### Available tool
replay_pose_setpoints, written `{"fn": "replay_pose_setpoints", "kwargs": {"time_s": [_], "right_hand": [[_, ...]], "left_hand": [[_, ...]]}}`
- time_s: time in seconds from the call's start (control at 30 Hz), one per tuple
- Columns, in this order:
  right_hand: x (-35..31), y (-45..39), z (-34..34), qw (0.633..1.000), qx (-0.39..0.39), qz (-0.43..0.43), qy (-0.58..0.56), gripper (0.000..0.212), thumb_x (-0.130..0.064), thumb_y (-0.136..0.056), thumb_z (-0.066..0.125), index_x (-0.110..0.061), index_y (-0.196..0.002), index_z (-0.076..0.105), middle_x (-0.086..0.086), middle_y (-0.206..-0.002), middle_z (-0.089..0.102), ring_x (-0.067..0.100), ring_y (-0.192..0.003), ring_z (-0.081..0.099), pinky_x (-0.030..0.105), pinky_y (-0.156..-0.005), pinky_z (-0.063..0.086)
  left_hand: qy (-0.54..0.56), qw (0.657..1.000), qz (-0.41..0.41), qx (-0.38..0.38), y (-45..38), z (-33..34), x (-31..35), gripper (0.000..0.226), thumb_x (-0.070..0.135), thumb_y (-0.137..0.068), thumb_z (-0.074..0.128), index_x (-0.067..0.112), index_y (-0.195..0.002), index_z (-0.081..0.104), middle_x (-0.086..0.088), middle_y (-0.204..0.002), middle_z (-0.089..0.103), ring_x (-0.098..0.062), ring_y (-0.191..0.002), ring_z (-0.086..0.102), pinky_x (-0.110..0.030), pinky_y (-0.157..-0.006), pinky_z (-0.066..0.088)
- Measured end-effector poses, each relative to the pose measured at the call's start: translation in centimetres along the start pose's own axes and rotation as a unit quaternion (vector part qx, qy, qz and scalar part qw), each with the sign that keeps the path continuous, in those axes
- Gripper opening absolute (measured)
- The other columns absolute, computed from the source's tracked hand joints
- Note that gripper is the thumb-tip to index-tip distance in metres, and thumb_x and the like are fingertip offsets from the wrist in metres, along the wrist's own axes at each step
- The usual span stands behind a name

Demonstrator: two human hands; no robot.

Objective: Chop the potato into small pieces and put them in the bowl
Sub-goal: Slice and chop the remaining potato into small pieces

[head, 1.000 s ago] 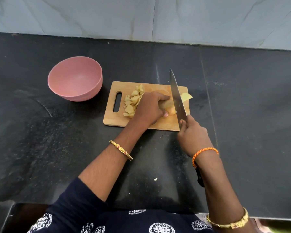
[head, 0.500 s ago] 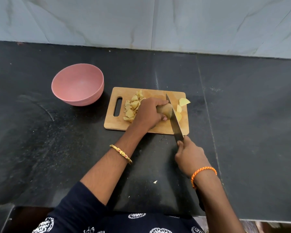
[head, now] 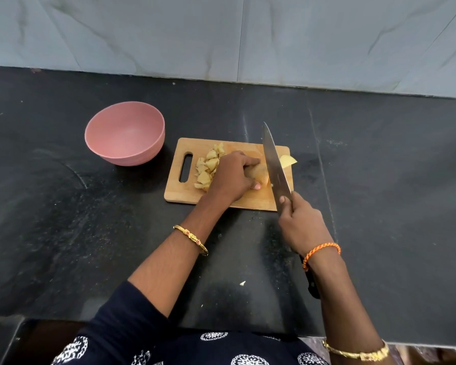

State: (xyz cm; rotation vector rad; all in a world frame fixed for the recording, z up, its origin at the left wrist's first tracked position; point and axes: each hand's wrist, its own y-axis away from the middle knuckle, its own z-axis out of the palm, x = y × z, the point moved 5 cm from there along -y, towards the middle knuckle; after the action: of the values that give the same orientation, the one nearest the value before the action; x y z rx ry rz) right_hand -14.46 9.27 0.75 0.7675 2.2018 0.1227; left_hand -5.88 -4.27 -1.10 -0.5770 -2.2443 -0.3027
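Chopping is the step in hand, judging by how things lie around the cutting board (head: 221, 200). On that board the left hand (head: 232, 177) curls over the uncut potato (head: 259, 175), fingers bent round its top and thumb tucked at its near side, pinning it down. The right hand (head: 299, 223), just off the board's near right corner, is wrapped tight around the knife (head: 274, 160) where handle meets blade. The blade stands over the board's right part, its tip tilted up past the far edge, its flat close against the potato's cut face; whether the edge touches the wood cannot be told.

A heap of chopped pieces (head: 208, 167) lies on the board between its handle slot and the holding hand. 1 pale slice (head: 287, 162) sits at the board's far right corner, beyond the blade. The pink bowl (head: 125, 133) stands left of the board, near its handle end but apart from it, with nothing visible inside. 1 small scrap (head: 242, 283) lies on the black counter (head: 379, 180), well toward the person from the board.

The task looks roughly mid-way: cutting is partly done, no transfer yet. The next stroke calls for bringing the blade down beside the knuckles with fingertips kept curled back, taking a thin slice off the potato.
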Motion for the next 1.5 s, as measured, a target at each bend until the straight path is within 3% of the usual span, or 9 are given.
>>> {"fn": "replay_pose_setpoints", "kwargs": {"time_s": [0.13,0.4,0.57,0.67,0.77,0.83,0.97,1.23,1.5], "right_hand": [[0.1,-0.2,0.1,1.000,-0.005,0.001,0.005,0.024,-0.029,-0.102,0.031,-0.014,-0.100,0.049,0.004,-0.079,0.053,0.015,-0.064,0.050,0.027,-0.058,0.040],[-0.1,-1.4,0.8,0.997,-0.001,0.042,0.069,0.022,-0.028,-0.101,0.033,-0.011,-0.102,0.046,0.020,-0.100,0.056,0.036,-0.089,0.057,0.038,-0.075,0.046],[0.2,-1.4,1.5,0.992,-0.043,0.076,0.095,0.022,-0.025,-0.100,0.037,-0.009,-0.112,0.046,0.021,-0.108,0.054,0.037,-0.096,0.058,0.040,-0.081,0.048],[1.1,0.1,2.0,0.990,-0.057,0.093,0.091,0.024,-0.028,-0.100,0.035,-0.011,-0.111,0.047,0.018,-0.103,0.055,0.035,-0.093,0.059,0.045,-0.086,0.051],[2.0,1.7,1.5,0.989,-0.075,0.095,0.079,0.024,-0.031,-0.100,0.034,-0.014,-0.107,0.048,0.018,-0.099,0.057,0.034,-0.089,0.061,0.047,-0.084,0.052],[2.2,2.7,0.9,0.992,-0.070,0.084,0.066,0.022,-0.032,-0.100,0.032,-0.017,-0.097,0.048,0.014,-0.091,0.057,0.030,-0.078,0.059,0.042,-0.073,0.052],[0.9,3.0,-0.3,0.999,0.005,0.032,0.034,0.025,-0.030,-0.100,0.032,-0.018,-0.081,0.042,0.009,-0.075,0.054,0.027,-0.067,0.052,0.029,-0.056,0.034],[0.8,0.3,0.3,0.999,0.003,0.022,0.039,0.024,-0.030,-0.101,0.031,-0.014,-0.092,0.047,0.016,-0.089,0.058,0.032,-0.079,0.056,0.033,-0.067,0.040],[0.6,0.6,0.2,1.000,0.014,0.001,0.008,0.025,-0.028,-0.101,0.032,-0.011,-0.090,0.048,0.012,-0.077,0.056,0.031,-0.076,0.054,0.030,-0.062,0.039]], "left_hand": [[0.006,1.000,-0.002,-0.001,0.0,-0.1,0.0,0.063,0.010,-0.063,0.085,0.012,-0.121,0.062,-0.004,-0.113,0.063,-0.017,-0.103,0.056,-0.023,-0.090,0.043],[-0.008,1.000,0.006,-0.001,0.0,-0.1,0.2,0.062,0.012,-0.064,0.084,0.014,-0.122,0.062,-0.002,-0.111,0.063,-0.017,-0.102,0.056,-0.025,-0.089,0.044],[-0.004,1.000,0.008,0.005,0.0,-0.1,0.1,0.062,0.011,-0.062,0.085,0.014,-0.120,0.063,-0.003,-0.110,0.064,-0.017,-0.101,0.057,-0.028,-0.090,0.047],[-0.002,1.000,0.009,0.010,0.1,-0.3,0.1,0.063,0.012,-0.061,0.086,0.013,-0.120,0.064,-0.003,-0.108,0.065,-0.016,-0.100,0.056,-0.021,-0.086,0.043],[-0.004,1.000,0.008,0.013,0.2,-0.3,0.2,0.063,0.011,-0.062,0.085,0.012,-0.120,0.063,-0.003,-0.108,0.065,-0.012,-0.096,0.054,-0.017,-0.081,0.037],[-0.007,1.000,0.007,0.010,0.3,-0.3,0.3,0.063,0.011,-0.062,0.085,0.012,-0.121,0.063,-0.003,-0.108,0.065,-0.013,-0.098,0.055,-0.015,-0.080,0.035],[-0.011,1.000,0.003,0.002,0.4,-0.4,0.4,0.063,0.013,-0.064,0.084,0.010,-0.123,0.061,-0.005,-0.121,0.063,-0.016,-0.111,0.056,-0.014,-0.087,0.034],[-0.008,1.000,-0.006,0.004,0.5,-0.5,0.5,0.063,0.012,-0.063,0.085,0.012,-0.121,0.062,-0.005,-0.122,0.064,-0.017,-0.113,0.057,-0.017,-0.090,0.037],[0.007,1.000,-0.014,0.003,0.3,-0.5,0.2,0.062,0.012,-0.063,0.085,0.011,-0.121,0.062,-0.005,-0.121,0.064,-0.016,-0.112,0.057,-0.019,-0.092,0.039]]}}
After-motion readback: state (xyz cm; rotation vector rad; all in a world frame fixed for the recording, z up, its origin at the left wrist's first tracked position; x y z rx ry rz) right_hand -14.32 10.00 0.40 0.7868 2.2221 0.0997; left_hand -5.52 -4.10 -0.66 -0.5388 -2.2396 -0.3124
